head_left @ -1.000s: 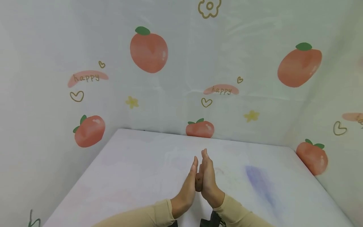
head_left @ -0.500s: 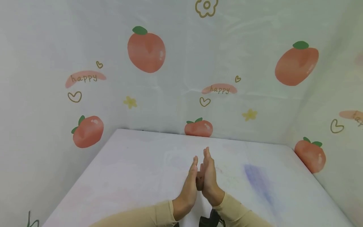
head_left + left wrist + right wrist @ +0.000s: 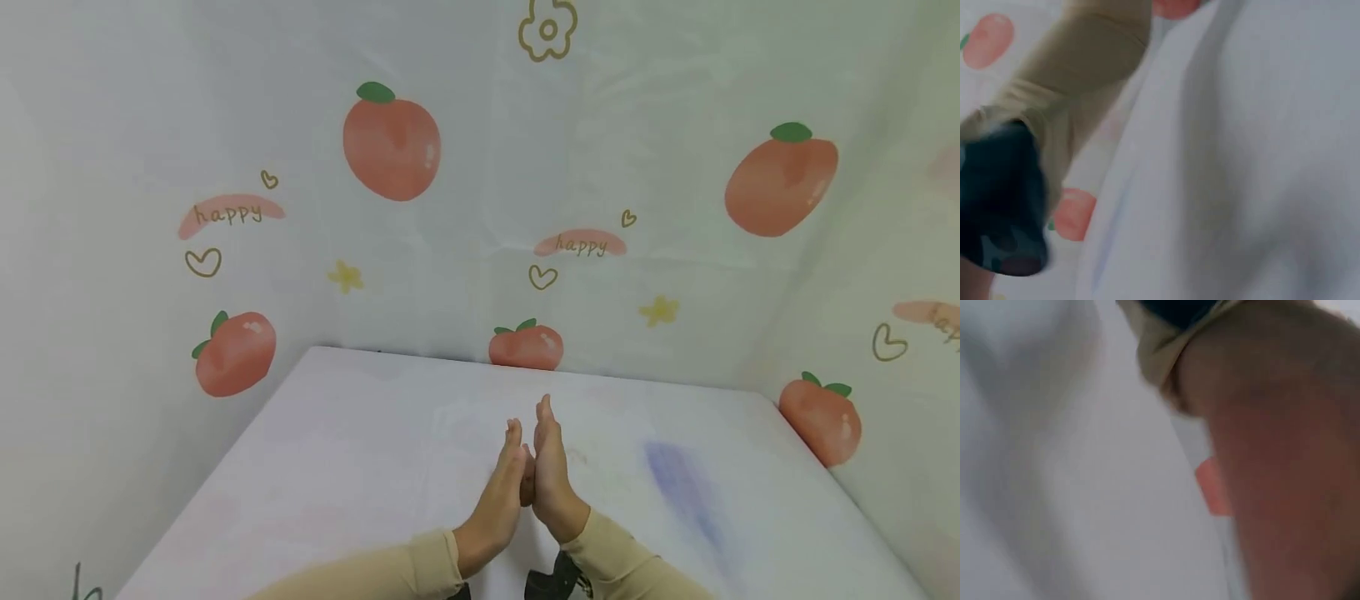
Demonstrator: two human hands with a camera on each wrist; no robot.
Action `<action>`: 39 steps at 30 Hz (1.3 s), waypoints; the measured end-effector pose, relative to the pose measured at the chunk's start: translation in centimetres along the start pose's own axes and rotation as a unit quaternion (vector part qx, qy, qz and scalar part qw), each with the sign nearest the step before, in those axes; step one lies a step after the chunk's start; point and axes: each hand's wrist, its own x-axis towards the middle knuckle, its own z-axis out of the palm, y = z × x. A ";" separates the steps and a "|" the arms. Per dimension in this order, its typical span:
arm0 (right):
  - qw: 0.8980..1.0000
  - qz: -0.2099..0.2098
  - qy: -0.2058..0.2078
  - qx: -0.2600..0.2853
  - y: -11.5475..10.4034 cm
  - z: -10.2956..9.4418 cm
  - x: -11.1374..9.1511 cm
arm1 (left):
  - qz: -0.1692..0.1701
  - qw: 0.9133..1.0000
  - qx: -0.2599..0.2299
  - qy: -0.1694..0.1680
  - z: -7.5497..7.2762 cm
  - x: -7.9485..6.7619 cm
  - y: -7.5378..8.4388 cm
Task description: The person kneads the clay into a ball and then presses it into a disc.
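Over the white table, in the head view, my left hand [image 3: 493, 508] and right hand [image 3: 557, 477] are raised palm to palm with straight fingers. A small brown lump [image 3: 528, 485] is pressed between the two palms. Its kind cannot be told, as the hands cover most of it. The right fingertips reach higher than the left ones. A blurred wrist and hand [image 3: 1285, 487] fill the right side of the right wrist view. The left wrist view catches a beige sleeve [image 3: 1079, 56] with a dark device [image 3: 1004, 200] at its cuff, but no lump.
Beneath the hands spreads a white tabletop [image 3: 360, 450] with a faint blue-violet smudge [image 3: 686, 492] at right. A pale curtain [image 3: 465, 167] printed with red fruit hangs behind it and along the sides. Hand shadows fall on the table.
The hands have slid slightly against each other: the left hand rises a little beside the right, then both sit slightly lower. The lump stays between the palms. The head view has shifted a little.
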 end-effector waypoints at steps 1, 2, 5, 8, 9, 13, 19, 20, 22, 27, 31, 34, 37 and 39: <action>1.000 0.004 0.003 -0.009 0.1 -0.2 0.3 | -0.005 1.000 -0.003 -0.007 0.3 -0.4 0.2; 1.000 0.012 0.006 -0.014 0.3 -0.5 0.5 | -0.011 1.000 -0.008 -0.010 0.3 -0.6 0.4; 0.998 0.046 0.002 -0.029 0.7 -0.8 0.5 | -0.018 1.000 -0.012 -0.003 0.2 -0.8 0.6; 0.996 0.080 -0.011 -0.045 0.9 -0.7 0.0 | -0.022 0.999 -0.025 0.011 0.0 -0.6 0.7; 0.995 0.087 -0.015 -0.049 0.9 -0.6 -0.2 | -0.025 0.999 -0.031 0.013 0.0 -0.6 0.8; 0.995 0.077 -0.025 -0.062 0.9 -0.2 -0.6 | -0.032 0.998 -0.042 0.016 0.1 -0.6 0.8; 0.995 0.059 -0.026 -0.073 0.7 0.1 -0.5 | -0.017 0.999 -0.039 0.024 0.2 -0.8 1.0; 0.995 0.059 -0.025 -0.073 0.7 0.2 -0.5 | -0.013 0.999 -0.038 0.025 0.2 -0.9 1.0; 0.995 0.057 -0.022 -0.074 0.8 0.1 -0.6 | -0.005 0.999 -0.032 0.025 0.3 -1.0 1.1; 0.996 0.051 -0.019 -0.067 0.8 0.0 -0.8 | 0.002 0.999 -0.026 0.023 0.6 -1.1 1.4; 0.997 0.049 -0.018 -0.061 0.6 0.2 -0.8 | 0.007 0.999 -0.023 0.025 0.8 -1.0 1.2; 0.998 0.038 -0.027 -0.050 0.4 0.6 -1.1 | 0.016 0.999 -0.009 0.034 0.6 -0.6 0.9; 0.999 0.028 -0.037 -0.027 0.2 0.7 -1.9 | 0.022 0.999 0.010 0.048 0.1 0.3 0.2; 0.999 0.017 -0.046 -0.014 -0.1 0.7 -2.4 | 0.012 0.998 0.017 0.064 -0.4 1.1 -0.4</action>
